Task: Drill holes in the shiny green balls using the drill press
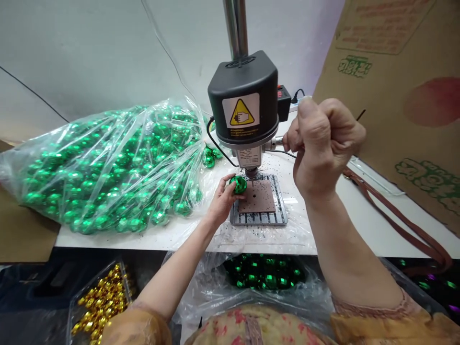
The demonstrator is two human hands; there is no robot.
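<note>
My left hand (223, 199) pinches a shiny green ball (237, 184) and holds it at the left edge of the brown pad (259, 196) on the drill press base (259, 218), just left of the drill bit (250, 175). My right hand (321, 143) is a closed fist around the metal feed lever (277, 141) on the right side of the black drill press head (245, 98).
A big clear bag of green balls (104, 167) lies on the white table to the left. Another bag of green balls (266, 273) sits open below the table edge, gold balls (102, 299) at lower left. A cardboard box (402, 96) and a brown strap (395, 218) stand right.
</note>
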